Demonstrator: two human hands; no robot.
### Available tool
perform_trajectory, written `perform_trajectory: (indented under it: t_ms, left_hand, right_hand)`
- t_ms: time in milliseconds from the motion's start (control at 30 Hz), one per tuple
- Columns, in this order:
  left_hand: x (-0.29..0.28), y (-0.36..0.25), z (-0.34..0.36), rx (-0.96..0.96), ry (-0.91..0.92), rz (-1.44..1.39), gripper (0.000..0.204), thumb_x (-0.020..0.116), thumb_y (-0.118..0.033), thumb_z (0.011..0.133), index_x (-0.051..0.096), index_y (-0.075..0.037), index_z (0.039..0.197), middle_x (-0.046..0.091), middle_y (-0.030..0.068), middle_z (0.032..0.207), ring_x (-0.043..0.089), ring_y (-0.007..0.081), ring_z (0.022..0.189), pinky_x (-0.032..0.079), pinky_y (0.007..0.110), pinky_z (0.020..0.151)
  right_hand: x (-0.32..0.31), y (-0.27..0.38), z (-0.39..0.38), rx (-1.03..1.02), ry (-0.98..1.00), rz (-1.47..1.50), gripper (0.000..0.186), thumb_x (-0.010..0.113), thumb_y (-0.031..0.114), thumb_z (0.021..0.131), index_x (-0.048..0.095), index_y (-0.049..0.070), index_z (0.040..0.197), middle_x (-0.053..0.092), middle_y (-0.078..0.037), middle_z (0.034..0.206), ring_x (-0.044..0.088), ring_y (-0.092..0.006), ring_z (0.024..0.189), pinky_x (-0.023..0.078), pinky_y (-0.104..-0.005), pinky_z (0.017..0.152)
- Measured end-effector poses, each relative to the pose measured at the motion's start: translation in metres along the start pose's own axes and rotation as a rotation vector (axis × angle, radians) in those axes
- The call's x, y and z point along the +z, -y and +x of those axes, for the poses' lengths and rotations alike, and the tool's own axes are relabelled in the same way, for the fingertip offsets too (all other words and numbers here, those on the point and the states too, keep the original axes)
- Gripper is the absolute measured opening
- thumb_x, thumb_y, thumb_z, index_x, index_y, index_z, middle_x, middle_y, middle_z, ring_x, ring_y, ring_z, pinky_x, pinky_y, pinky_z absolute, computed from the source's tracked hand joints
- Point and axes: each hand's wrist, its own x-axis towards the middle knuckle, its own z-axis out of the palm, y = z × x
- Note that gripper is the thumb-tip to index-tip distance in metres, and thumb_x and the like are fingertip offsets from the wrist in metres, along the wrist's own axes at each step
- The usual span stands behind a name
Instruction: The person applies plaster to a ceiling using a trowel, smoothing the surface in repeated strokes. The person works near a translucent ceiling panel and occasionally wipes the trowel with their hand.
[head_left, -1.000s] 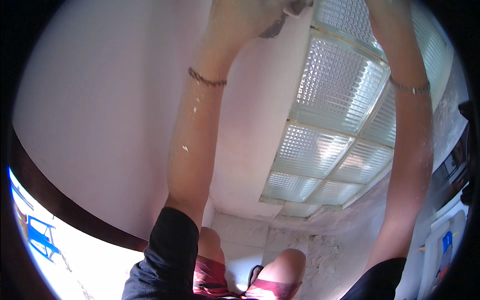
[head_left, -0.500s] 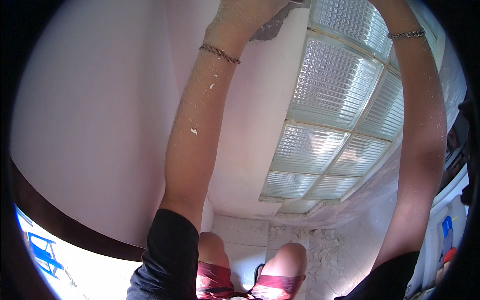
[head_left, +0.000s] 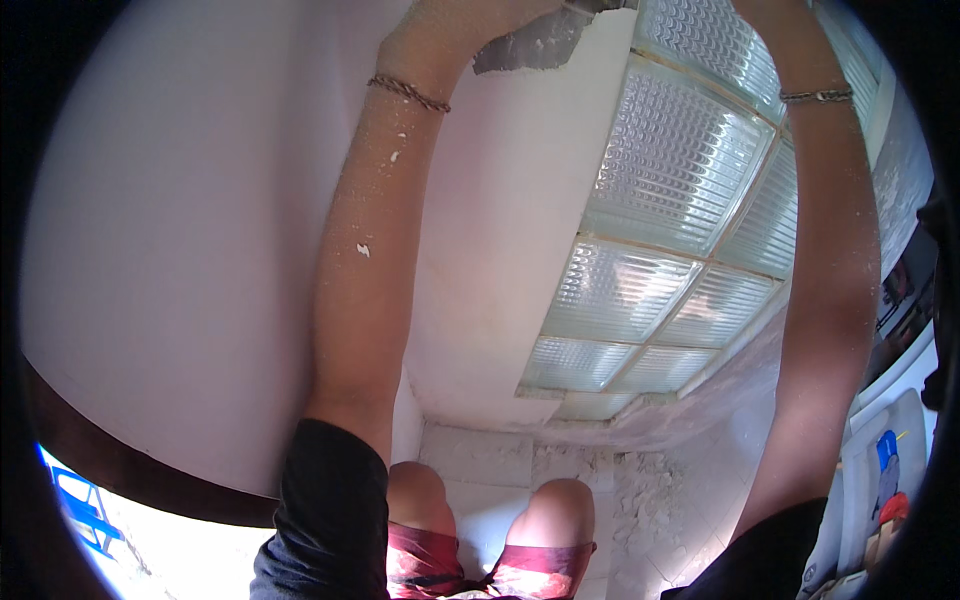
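Both my arms reach up to the top of the head view. My left hand (head_left: 465, 18) is cut off by the upper edge, next to a grey bare patch (head_left: 535, 45) where the wall's white coat has come away. A small dark edge shows by its fingers, but I cannot make out what it is. Of my right hand, little more than the wrist (head_left: 775, 25) shows, in front of the glass-block window (head_left: 680, 150); its fingers are out of the picture. White flakes and dust cling to my left forearm. Each wrist wears a braided bracelet.
A smooth pale wall (head_left: 180, 230) rises on the left, with a dark edge (head_left: 140, 455) below it. Broken flakes (head_left: 645, 500) litter the floor by my knees. At the right a grey tray (head_left: 855, 500) carries several tools. A blue frame (head_left: 85, 510) stands far left.
Both arms have shifted slightly left in the picture, my left hand the most. More of the grey bare patch shows beside it. The view has tilted a little.
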Motion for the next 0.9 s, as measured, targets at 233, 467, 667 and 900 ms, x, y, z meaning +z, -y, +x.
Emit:
perform_trajectory:
  t_ms: [233, 467, 667, 900]
  left_hand:
    - [0.004, 0.011, 0.006, 0.337, -0.117, 0.062, 0.023, 0.085, -0.014, 0.076, 0.071, 0.005, 0.075, 0.064, 0.0160, 0.066, 0.058, 0.0241, 0.058, 0.047, 0.038, 0.059]
    - [0.005, -0.003, -0.006, 0.103, -0.004, 0.081, 0.025, 0.085, -0.011, 0.077, 0.067, 0.006, 0.070, 0.057, 0.0147, 0.062, 0.050, 0.0230, 0.056, 0.043, 0.038, 0.059]
    - [0.008, -0.006, -0.014, 0.059, 0.026, 0.191, 0.024, 0.084, -0.011, 0.078, 0.067, 0.004, 0.068, 0.055, 0.0150, 0.059, 0.050, 0.0250, 0.058, 0.044, 0.038, 0.061]
    - [0.014, 0.001, -0.015, 0.184, -0.091, 0.042, 0.018, 0.080, -0.011, 0.081, 0.072, 0.004, 0.073, 0.062, 0.0203, 0.065, 0.061, 0.0317, 0.063, 0.048, 0.041, 0.064]
  right_hand:
    - [-0.003, -0.002, -0.002, -0.136, -0.018, 0.003, 0.049, 0.065, 0.019, 0.101, 0.046, 0.002, 0.143, 0.064, -0.009, 0.103, 0.066, -0.0165, 0.086, 0.057, -0.0289, 0.066]
    - [0.002, -0.007, -0.017, -0.173, 0.022, 0.018, 0.052, 0.064, 0.021, 0.102, 0.045, -0.003, 0.144, 0.062, -0.005, 0.095, 0.061, -0.0128, 0.084, 0.052, -0.0281, 0.067]
    - [0.000, -0.005, -0.026, -0.093, 0.008, -0.098, 0.050, 0.064, 0.020, 0.102, 0.047, -0.004, 0.143, 0.061, -0.003, 0.092, 0.055, -0.0107, 0.079, 0.048, -0.0272, 0.070]
    - [0.007, -0.005, -0.035, -0.148, -0.020, -0.125, 0.043, 0.066, 0.016, 0.101, 0.052, -0.003, 0.137, 0.062, -0.003, 0.092, 0.056, -0.0104, 0.082, 0.049, -0.0273, 0.073]
